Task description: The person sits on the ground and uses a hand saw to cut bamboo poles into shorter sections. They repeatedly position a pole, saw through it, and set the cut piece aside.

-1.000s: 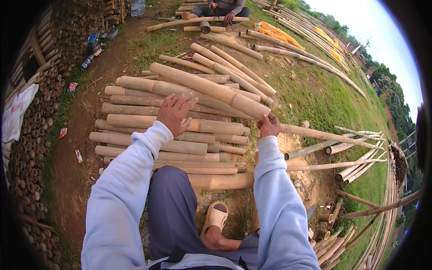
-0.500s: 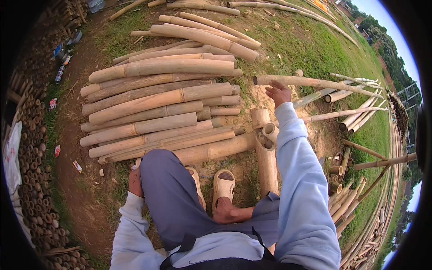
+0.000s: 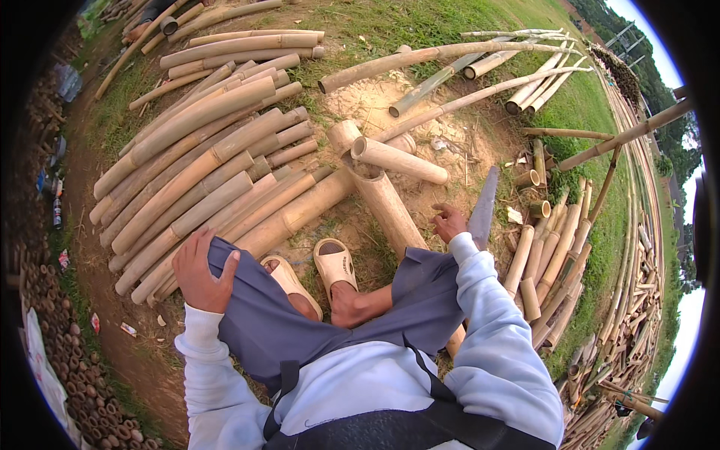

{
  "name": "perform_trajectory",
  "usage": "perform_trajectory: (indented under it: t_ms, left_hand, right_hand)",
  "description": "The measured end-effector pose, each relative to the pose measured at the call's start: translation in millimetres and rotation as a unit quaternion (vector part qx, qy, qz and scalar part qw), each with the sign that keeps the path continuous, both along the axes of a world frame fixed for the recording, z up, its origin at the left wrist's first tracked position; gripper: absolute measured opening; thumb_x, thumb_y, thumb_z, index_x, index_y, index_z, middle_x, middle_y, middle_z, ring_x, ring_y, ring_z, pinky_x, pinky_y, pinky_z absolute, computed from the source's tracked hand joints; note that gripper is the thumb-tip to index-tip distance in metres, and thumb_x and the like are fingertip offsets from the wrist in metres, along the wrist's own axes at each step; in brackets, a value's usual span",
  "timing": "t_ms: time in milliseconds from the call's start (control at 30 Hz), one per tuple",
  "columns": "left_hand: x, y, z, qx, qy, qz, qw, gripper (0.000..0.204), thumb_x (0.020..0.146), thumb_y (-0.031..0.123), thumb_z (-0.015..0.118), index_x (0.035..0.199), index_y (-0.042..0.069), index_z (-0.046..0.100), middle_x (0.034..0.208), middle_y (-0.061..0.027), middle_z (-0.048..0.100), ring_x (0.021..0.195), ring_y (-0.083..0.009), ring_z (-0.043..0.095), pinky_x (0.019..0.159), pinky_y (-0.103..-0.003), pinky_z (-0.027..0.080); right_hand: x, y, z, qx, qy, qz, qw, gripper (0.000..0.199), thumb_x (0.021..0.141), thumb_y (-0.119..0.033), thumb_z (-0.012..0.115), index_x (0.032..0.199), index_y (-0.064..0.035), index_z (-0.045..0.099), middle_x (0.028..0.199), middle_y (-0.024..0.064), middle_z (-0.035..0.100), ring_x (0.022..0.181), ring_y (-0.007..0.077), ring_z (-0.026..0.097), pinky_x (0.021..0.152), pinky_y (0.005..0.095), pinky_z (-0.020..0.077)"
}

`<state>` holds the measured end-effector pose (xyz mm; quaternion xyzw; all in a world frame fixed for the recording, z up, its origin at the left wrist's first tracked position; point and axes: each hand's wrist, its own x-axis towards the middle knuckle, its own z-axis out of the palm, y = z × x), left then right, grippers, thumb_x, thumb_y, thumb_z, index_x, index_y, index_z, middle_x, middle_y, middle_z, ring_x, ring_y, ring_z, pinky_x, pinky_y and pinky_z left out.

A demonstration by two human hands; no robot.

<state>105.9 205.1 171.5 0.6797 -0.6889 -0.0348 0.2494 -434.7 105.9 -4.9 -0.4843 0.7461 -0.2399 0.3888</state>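
My left hand (image 3: 204, 270) rests on my left knee, fingers spread, holding nothing. My right hand (image 3: 448, 223) hovers by my right knee with its fingers loosely bent and apart, nothing visible in them. A saw blade (image 3: 484, 206) stands out just beyond my right wrist; its handle is hidden. Ahead of me a thick bamboo post (image 3: 386, 210) lies lengthwise with a notch cut near its far end. By the notch is a short bamboo tube (image 3: 401, 160), its hollow end facing left. A long bamboo pole (image 3: 420, 58) stretches to the far right.
Cut bamboo lengths (image 3: 202, 157) lie in rows on the left. More short bamboo pieces (image 3: 551, 255) are heaped to the right, below a bamboo frame (image 3: 626, 139). Pale sawdust (image 3: 375, 97) covers the ground ahead. Stacked tube ends (image 3: 82, 382) fill the far left.
My right hand has drawn back from the long pole's end to beside my right knee. My left hand has come up onto my knee. The view has turned rightward, and the saw blade now shows.
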Motion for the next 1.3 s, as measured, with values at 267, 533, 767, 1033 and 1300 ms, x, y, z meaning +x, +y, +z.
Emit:
perform_trajectory:
  t_ms: [267, 533, 767, 1033, 1300]
  left_hand:
    - [-9.0, 17.5, 23.8, -0.008, -0.129, -0.009, 0.992, 0.044, 0.082, 0.028, 0.077, 0.119, 0.007, 0.066, 0.125, -0.0108, 0.065, 0.128, -0.0352, 0.052, 0.107, -0.048, 0.036]
    - [-13.6, -0.1, 16.9, -0.032, -0.071, 0.001, 0.997, 0.032, 0.084, 0.02, 0.076, 0.111, 0.006, 0.068, 0.114, -0.0114, 0.069, 0.121, -0.0352, 0.058, 0.107, -0.047, 0.037]
    - [-5.7, -17.0, -8.0, -0.004, -0.04, -0.04, 0.998, 0.03, 0.088, 0.021, 0.073, 0.114, 0.006, 0.068, 0.117, -0.0136, 0.068, 0.12, -0.0349, 0.058, 0.107, -0.048, 0.037]
    - [-16.4, -32.6, -9.7, -0.02, -0.031, -0.069, 0.997, 0.03, 0.091, 0.017, 0.072, 0.117, 0.003, 0.068, 0.121, -0.0158, 0.068, 0.121, -0.0358, 0.058, 0.107, -0.048, 0.039]
    - [46.8, -65.4, -27.7, 0.126, 0.207, -0.122, 0.963, 0.037, 0.101, 0.025, 0.061, 0.121, -0.005, 0.065, 0.117, -0.0172, 0.069, 0.109, -0.0307, 0.063, 0.102, -0.04, 0.045]
  right_hand:
    - [93.5, -114.8, -19.9, 0.062, -0.27, -0.278, 0.92, 0.068, 0.092, -0.043, 0.07, 0.139, 0.0044, 0.055, 0.117, 0.0239, 0.068, 0.094, 0.0289, 0.069, 0.079, 0.0388, 0.0555]
    - [149.2, -196.3, -47.3, 0.035, -0.453, -0.36, 0.815, 0.079, 0.094, -0.055, 0.062, 0.143, 0.0061, 0.051, 0.13, 0.0238, 0.064, 0.112, 0.0363, 0.067, 0.097, 0.0415, 0.054]
    - [142.9, -206.7, -44.8, 0.1, -0.205, -0.526, 0.819, 0.092, 0.067, -0.043, 0.084, 0.134, 0.0103, 0.051, 0.128, 0.0231, 0.063, 0.11, 0.0356, 0.066, 0.096, 0.038, 0.053]
    - [16.6, -107.3, 40.1, -0.127, -0.526, -0.358, 0.761, 0.062, 0.073, -0.031, 0.084, 0.114, 0.0099, 0.061, 0.089, 0.0173, 0.07, 0.069, 0.0284, 0.069, 0.066, 0.0416, 0.0573]
    - [-130.2, 156.7, 138.4, -0.127, -0.072, -0.351, 0.925, 0.099, 0.068, -0.034, 0.09, 0.146, 0.0037, 0.041, 0.122, 0.0265, 0.064, 0.095, 0.0325, 0.071, 0.083, 0.0397, 0.0589]
